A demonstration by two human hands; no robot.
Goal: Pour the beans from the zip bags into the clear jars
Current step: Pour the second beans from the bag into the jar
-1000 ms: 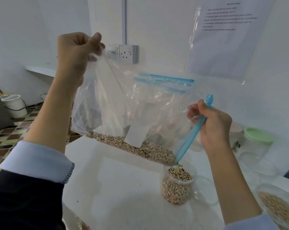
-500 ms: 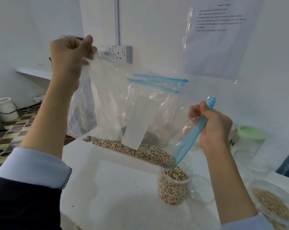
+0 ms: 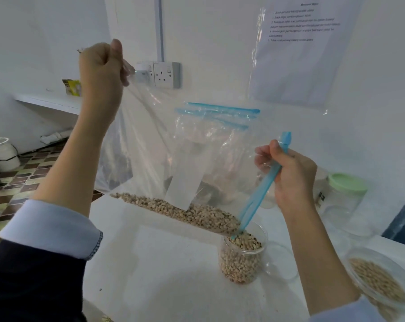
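Note:
A clear zip bag [image 3: 150, 145] with a blue zip strip hangs tilted over the white table [image 3: 164, 270]. My left hand [image 3: 101, 66] grips its raised bottom corner high up. My right hand [image 3: 292, 177] grips the blue zip edge lower down. Pale beans [image 3: 185, 212] lie along the bag's lower fold and slope toward its open corner, which sits just above a clear jar [image 3: 242, 259]. That jar is nearly full of beans. A white label shows on the bag's side.
Behind the held bag stand more zip bags [image 3: 220, 117] with blue strips. A green-lidded clear jar [image 3: 343, 201] stands at the right by the wall. A clear jar with beans [image 3: 380, 282] sits at the right front. A clear lid [image 3: 280, 263] lies beside the filling jar.
My left hand has lifted the bag's corner a little and the beans have slid further toward the open corner. The level in the jar has risen slightly.

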